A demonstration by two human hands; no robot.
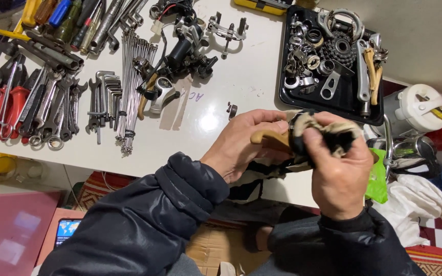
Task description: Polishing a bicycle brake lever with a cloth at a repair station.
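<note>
The person's left hand [241,145] grips a tan lever-shaped part [269,138] by its handle end, fingers wrapped around it so that only a short length of the tan piece shows between the two hands. The right hand [341,168] presses a dirty, blackened rag [333,134] over the dark ring-shaped end of that part, fingers curled tight on the cloth. Both hands meet above the near edge of the white desk [241,82], right of the middle of the scene, and both arms wear dark padded sleeves.

Just beyond the hands, on the far right of the desk, a black tray [285,97] holds a heap of small metal bicycle parts: rings, a toothed sprocket, clamps and silver levers. A small dark clip [232,110] lies alone on the desk just left of the hands. Further left a bundle of thin steel spokes [131,87] runs from far to near, with a set of hex keys [106,92] beside it. Wrenches [57,110] and red-handled pliers [8,105] lie in a row at the left edge, and screwdrivers [62,18] with coloured handles lie at the far left corner. Black brake parts with cables [185,48] are piled near the far middle. To the right of the desk stand a white canister [415,110], a bright green cloth [378,179] and a white cloth [418,202].
</note>
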